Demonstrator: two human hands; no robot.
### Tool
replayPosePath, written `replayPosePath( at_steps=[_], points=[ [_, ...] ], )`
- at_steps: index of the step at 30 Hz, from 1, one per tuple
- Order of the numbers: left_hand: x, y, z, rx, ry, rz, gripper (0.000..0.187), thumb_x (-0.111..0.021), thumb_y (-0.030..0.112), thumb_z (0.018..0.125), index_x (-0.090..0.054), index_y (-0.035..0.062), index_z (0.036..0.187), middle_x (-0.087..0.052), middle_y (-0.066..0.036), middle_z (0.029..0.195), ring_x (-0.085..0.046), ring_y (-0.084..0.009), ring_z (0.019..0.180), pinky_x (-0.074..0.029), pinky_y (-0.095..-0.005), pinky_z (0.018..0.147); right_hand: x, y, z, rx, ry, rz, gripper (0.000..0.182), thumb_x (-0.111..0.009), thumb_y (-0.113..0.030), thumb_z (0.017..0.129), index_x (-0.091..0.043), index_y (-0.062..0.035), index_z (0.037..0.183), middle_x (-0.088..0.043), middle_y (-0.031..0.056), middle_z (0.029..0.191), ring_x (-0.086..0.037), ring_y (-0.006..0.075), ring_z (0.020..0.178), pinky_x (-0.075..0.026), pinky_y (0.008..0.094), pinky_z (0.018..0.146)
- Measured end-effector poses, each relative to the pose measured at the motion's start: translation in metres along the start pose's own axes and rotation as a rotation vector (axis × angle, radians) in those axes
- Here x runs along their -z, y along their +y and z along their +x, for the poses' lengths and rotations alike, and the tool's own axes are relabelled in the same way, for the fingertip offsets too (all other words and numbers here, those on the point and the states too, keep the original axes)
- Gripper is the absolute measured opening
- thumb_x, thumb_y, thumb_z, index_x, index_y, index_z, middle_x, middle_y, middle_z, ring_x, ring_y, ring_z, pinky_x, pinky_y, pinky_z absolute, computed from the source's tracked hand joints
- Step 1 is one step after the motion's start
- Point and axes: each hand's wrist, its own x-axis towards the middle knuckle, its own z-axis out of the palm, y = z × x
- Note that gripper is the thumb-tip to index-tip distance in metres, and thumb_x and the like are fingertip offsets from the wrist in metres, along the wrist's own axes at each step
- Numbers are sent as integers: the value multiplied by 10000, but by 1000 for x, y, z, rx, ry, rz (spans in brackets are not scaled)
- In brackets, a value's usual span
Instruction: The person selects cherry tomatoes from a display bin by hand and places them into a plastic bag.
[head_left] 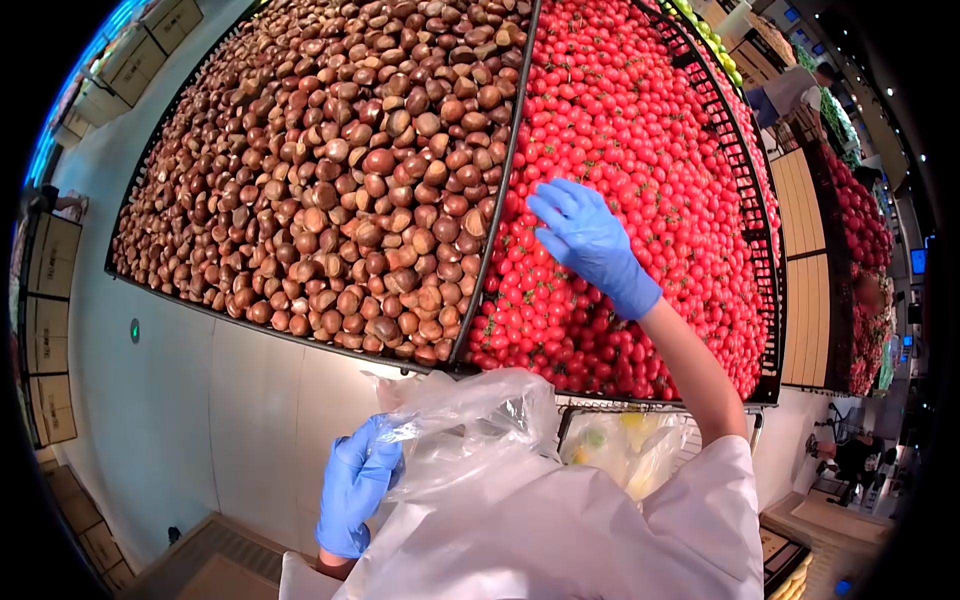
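Clock: we read it about the middle of the head view, with 12 at the top.
Tomatoes point(620, 110): they fill the right-hand section of the bin, at 1 to 3 o'clock, heaped loose, some with green stems on.
Chestnuts point(350, 180): at 11 o'clock, apart from the tomatoes behind the black divider point(514, 140).
Right hand point(588, 240): at 2 o'clock, palm down over the tomatoes, fingers slightly bent and pointing to 10 o'clock; we cannot tell whether they grasp anything or only touch.
Left hand point(358, 482): at 7 o'clock, fingers closed on the edge of the bag.
Bag point(500, 410): clear, crumpled, at 6 o'clock near the bin's front edge; we cannot tell how wide its mouth is, and we see no tomatoes in it.
Picking: we judge a light, cupped touch best, rolling loose fruit into the palm; a squeeze could split skins.
Choosing: we do well to look for firm, glossy ones; soft spots are too small to judge from here.
Heap: drawing from the top, not the low edge at 5 o'clock, should avoid a slide.
Bagging: we want the mouth spread wide and close under the right hand, so little drops.
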Motion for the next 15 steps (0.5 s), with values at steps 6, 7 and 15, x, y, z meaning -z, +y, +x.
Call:
replayPosePath(
  at_steps=[6,7,15],
  points=[
    [-26,18,7,93,53,-156,212,-506,179,934,-588,-11,980,-461,20,582,-391,-51,507,-315,-218,469,-23,36,20,306,-272,-138,421,-448,-362,890,-522,-94,1206,-442,100,1359,-360,308,1284,-261,481,1058],
    [-31,20,10,96,62,-155,212,-506,179,934,-588,-11,980,-461,20,582,-391,-51,507,-315,-218,469,-24,44,21,310,-184,-121,402,-467,-368,878,-542,-93,1162,-467,92,1312,-393,309,1234,-296,470,1022],
    [-58,33,25,109,72,-106,213,-492,172,937,-586,-14,980,-452,17,591,-395,-58,526,-329,-225,493,-20,72,20,31,57,-97,218,-592,-297,808,-569,-82,838,-502,62,970,-480,238,913,-405,378,763]
  ],
)
